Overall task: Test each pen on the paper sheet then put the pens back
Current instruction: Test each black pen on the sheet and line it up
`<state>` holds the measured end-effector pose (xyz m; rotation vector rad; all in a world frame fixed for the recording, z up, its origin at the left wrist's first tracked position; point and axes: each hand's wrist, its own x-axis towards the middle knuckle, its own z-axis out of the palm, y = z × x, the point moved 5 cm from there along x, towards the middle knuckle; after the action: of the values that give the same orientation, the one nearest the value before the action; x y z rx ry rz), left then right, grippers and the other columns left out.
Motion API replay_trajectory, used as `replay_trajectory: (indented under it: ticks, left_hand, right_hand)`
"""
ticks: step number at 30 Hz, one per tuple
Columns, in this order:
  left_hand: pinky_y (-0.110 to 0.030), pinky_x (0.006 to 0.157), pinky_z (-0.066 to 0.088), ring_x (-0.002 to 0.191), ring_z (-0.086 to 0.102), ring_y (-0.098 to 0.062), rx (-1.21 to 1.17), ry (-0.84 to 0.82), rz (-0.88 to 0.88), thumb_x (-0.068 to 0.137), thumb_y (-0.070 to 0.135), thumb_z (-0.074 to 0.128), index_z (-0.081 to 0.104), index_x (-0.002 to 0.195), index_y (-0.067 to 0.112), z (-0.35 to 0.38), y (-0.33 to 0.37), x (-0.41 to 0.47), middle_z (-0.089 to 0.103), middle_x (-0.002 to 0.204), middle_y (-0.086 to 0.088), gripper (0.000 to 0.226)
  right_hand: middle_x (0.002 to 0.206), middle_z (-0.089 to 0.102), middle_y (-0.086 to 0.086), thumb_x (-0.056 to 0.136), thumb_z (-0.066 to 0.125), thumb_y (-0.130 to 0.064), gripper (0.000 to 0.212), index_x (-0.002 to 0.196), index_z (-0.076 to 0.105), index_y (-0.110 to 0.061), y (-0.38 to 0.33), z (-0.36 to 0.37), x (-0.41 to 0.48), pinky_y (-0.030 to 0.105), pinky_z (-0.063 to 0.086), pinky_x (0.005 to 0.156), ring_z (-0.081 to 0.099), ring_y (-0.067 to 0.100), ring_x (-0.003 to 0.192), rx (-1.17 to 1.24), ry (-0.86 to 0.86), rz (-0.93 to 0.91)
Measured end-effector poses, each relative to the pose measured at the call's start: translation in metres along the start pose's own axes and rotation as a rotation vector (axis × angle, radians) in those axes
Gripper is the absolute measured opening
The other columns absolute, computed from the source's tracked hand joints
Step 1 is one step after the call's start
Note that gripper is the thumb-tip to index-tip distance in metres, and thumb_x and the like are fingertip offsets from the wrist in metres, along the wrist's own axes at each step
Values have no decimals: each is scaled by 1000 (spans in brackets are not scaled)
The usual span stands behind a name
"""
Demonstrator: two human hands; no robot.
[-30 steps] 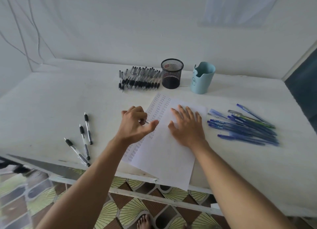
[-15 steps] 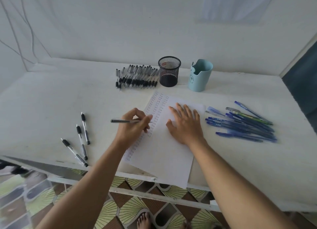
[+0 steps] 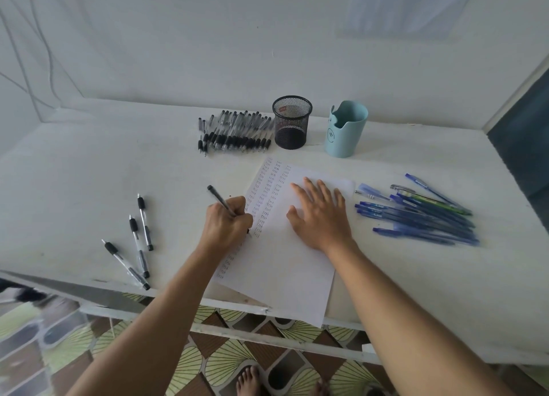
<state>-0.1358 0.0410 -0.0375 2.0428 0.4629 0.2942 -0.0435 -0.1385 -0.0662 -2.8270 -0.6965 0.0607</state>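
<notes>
Nearest, fan-patterned floor tiles (image 3: 190, 363) and bare toes (image 3: 248, 379) below a scuffed white counter (image 3: 89, 182). On it, a smooth white paper sheet (image 3: 282, 271), near corner overhanging the edge, columns of tiny scrawled marks down the left side. Left hand (image 3: 225, 226) clenched round a slim dark pen (image 3: 218, 198), tip down at the sheet by the foot of a column, barrel leaning away to the left. Right hand (image 3: 320, 217) spread flat, fingers straight, pressing the sheet's upper half. Out left, three loose pens (image 3: 139, 235), clear barrels and black rubber grips, roughly fanned. Out right, a heap of translucent blue pens (image 3: 421, 217), one green among them. Farther back, a tidy row of black-grip pens (image 3: 234, 134) just beside a round black wire-mesh cup (image 3: 292, 122), then a matte pale-blue cup (image 3: 346, 128) with a notched rim and a small face. Half a second back, pen held level, pointing left, clear of the paper; now tipped up to writing angle. Right hand unmoved.
</notes>
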Motion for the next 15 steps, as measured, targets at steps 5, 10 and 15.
replay_trajectory:
  ticks: [5, 10, 15]
  left_hand:
    - [-27, 47, 12, 55, 18, -14, 19, -35, 38, 65, -13, 50, 21, 58, 9, 3, -1, 0, 19, 56, 0, 36]
    - [-31, 50, 14, 56, 22, -17, 12, -26, 26, 66, -12, 50, 23, 59, 5, 4, -3, 0, 24, 57, -6, 33]
    - [-29, 48, 15, 55, 21, -16, 8, -40, 40, 64, -7, 50, 23, 58, 9, 4, -1, -1, 24, 57, -5, 31]
  right_hand:
    - [167, 16, -2, 89, 19, -52, 71, 157, 25, -32, 0, 0, -1, 50, 4, 122, 11, 23, 153, 0, -3, 0]
    - [167, 15, -3, 89, 19, -52, 71, 157, 24, -33, -1, -2, -1, 50, 3, 122, 9, 22, 154, 10, -11, 7]
    - [167, 15, -3, 89, 20, -52, 70, 157, 25, -32, -1, -1, -1, 50, 2, 122, 10, 22, 153, 20, -5, 3]
